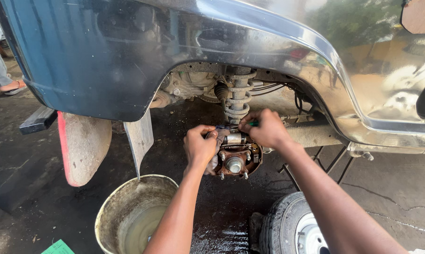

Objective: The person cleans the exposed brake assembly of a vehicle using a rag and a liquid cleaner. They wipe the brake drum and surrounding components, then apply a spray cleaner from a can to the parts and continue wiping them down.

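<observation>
A bare wheel hub (236, 162) with rusty brake plate and several studs sits in the wheel arch of a dark blue vehicle (104, 51). My left hand (199, 146) grips the hub's left edge, with a bit of cloth under the fingers. My right hand (265, 128) is closed at the hub's top on a small tool with a green handle (253, 124), just above a silver brake cylinder (233, 138). A coil spring and strut (238, 96) rise behind the hub.
A dirty metal bucket (113, 207) with murky liquid stands at lower left. A removed wheel (292, 226) lies on the wet ground at lower right. A mud flap (83, 146) hangs left. A jack stand (325, 162) props the body. Another person's feet (8, 84) are at far left.
</observation>
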